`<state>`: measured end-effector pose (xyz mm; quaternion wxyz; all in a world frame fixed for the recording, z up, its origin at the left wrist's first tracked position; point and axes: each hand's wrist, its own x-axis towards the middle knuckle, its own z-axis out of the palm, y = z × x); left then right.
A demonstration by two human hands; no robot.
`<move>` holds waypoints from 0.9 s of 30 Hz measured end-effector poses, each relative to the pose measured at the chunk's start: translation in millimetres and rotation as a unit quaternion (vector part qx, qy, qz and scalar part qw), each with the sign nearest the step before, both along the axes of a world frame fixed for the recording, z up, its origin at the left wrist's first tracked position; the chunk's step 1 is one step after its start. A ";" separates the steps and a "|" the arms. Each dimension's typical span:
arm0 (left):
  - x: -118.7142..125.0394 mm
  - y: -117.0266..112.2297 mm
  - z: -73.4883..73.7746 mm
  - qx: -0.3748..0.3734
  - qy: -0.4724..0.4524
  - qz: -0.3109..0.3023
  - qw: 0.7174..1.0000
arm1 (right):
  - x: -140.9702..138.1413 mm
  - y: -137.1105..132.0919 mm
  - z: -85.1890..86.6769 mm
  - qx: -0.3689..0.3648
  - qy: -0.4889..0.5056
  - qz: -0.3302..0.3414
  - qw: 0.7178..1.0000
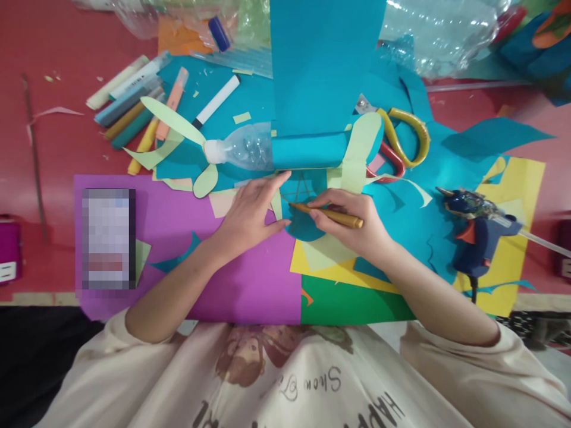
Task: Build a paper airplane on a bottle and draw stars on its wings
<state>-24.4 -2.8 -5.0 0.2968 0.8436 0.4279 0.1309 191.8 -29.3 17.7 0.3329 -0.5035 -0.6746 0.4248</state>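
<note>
My right hand [352, 217] grips a brown-gold marker [341, 219], its tip on a piece of blue paper [307, 229] that bears a few drawn lines. Spread flat beside that piece, my left hand [256, 211] has its fingers apart and holds nothing. Just beyond both hands lies a clear plastic bottle [250, 145] on its side, its body wrapped in blue paper [310, 150]. Pale green paper blades [173, 119] fan out at its cap [215, 151]. At the other end of the bottle is a pale green paper strip [360, 148].
Scissors [408, 137] with yellow and red handles lie right of the bottle. Farther right rests a blue glue gun [475, 232]. Several markers [138, 107] are grouped at the left, above a phone [107, 238] on purple paper [178, 208]. Clear plastic bottles [441, 32] stand at the back.
</note>
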 end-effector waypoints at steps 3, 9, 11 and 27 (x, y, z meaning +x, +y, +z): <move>0.0 0.1 -1.4 0.003 -0.003 -0.002 1.000 | 2.6 0.3 4.2 -0.011 -0.005 0.005 1.000; -1.3 0.6 -3.6 0.006 -0.005 0.003 1.000 | 6.1 0.1 10.0 -0.022 -0.013 -0.001 1.000; -1.9 1.0 -4.9 0.009 -0.005 0.001 1.000 | 6.6 0.4 11.6 -0.022 -0.015 0.001 1.000; -3.4 2.0 -6.3 0.004 -0.007 -0.005 1.000 | 12.6 2.5 19.8 -0.061 -0.025 0.008 0.998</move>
